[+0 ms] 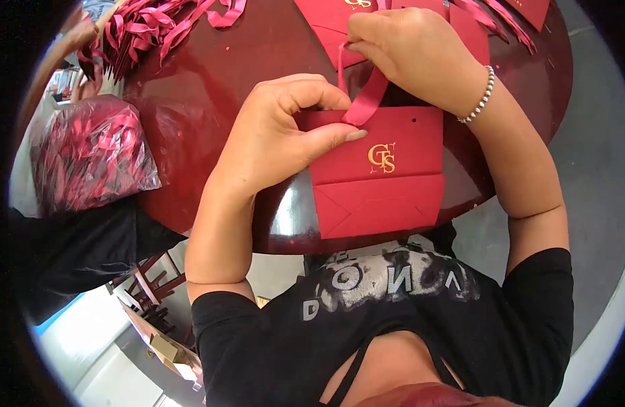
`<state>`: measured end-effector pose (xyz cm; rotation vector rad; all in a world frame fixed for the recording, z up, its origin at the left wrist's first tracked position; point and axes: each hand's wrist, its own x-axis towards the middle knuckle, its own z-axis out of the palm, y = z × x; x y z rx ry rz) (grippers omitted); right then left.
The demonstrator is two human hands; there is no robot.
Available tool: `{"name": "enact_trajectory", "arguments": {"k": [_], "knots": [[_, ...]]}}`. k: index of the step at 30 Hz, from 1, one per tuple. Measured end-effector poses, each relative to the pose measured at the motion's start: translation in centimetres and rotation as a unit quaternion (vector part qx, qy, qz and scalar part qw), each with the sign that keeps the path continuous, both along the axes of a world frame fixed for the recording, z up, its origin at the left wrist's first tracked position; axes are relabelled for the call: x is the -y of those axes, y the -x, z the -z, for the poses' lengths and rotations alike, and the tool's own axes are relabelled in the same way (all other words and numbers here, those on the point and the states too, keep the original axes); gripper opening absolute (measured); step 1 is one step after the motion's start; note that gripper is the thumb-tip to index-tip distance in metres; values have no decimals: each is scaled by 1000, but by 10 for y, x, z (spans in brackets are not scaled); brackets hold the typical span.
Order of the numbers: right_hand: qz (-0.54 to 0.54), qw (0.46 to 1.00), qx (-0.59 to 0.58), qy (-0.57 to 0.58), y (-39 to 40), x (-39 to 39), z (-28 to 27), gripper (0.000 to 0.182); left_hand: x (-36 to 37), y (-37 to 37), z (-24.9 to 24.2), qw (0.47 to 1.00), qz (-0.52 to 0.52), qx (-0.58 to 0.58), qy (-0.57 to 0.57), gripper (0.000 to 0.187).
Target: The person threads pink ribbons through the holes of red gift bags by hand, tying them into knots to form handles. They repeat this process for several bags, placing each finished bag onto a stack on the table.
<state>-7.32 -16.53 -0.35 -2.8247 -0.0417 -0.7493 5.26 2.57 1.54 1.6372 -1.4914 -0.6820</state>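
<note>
A flat red paper bag with gold lettering lies at the near edge of the dark red table, one small hole showing at its upper right. My left hand pinches the bag's upper left edge between thumb and fingers, at the base of a pink ribbon. Above the bag, my right hand holds the ribbon's end between thumb and forefinger, its fingers closed. The ribbon rises in a loop between both hands. Where it meets the bag is partly covered by my left fingers.
More red bags lie beyond my right hand. A heap of pink ribbons is at the back left. Near the left edge of the table sits a clear plastic bag of ribboned items. Another person's arm and dark-clothed leg are at the left.
</note>
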Motion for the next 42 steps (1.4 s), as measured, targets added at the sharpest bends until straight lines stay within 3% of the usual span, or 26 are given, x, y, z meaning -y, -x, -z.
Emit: {"name": "enact_trajectory", "arguments": {"k": [2, 8, 14, 17, 20, 23, 29, 31, 33, 34, 38, 41, 42], "knots": [[35, 999, -29, -2, 2, -1, -5, 20, -1, -1, -3, 1000, -3, -1, -6, 19], [101, 993, -64, -20, 1, -9, -8, 14, -2, 1, -4, 1000, -5, -20, -16, 17], [82, 996, 24, -41, -9, -4, 10, 18, -1, 4, -4, 1000, -6, -8, -12, 15], [95, 989, -1, -115, -7, -3, 7, 17, -1, 4, -1, 999, -25, -24, -22, 14], [89, 992, 45, -78, -9, -1, 13, 16, -1, 2, 3, 998, -34, -54, -24, 14], [132, 991, 2, -24, -10, -6, 12, 15, 0, 3, -2, 996, -19, -75, -45, 13], [155, 984, -67, -60, -9, -16, 7, 17, 1, 4, -4, 997, 2, -76, -31, 14], [56, 980, -46, -187, -8, -11, 4, 19, 1, 4, -1, 999, 11, -45, -11, 14], [-50, 934, -61, -347, -5, -10, -6, 26, 1, 5, -2, 999, -6, -30, -9, 16], [-107, 912, -77, -388, -4, -7, -3, 42, 1, 4, 0, 1000, -16, -22, -10, 16], [-148, 935, -143, -290, 2, -9, -10, 48, 1, -5, 0, 999, -42, 7, 0, 16], [-132, 954, -134, -235, 7, -4, -20, 41, 1, -10, 7, 998, -63, -9, -7, 14], [-108, 950, -150, -251, 8, -2, -27, 25, 2, -12, 9, 997, -71, -19, -11, 13]]}}
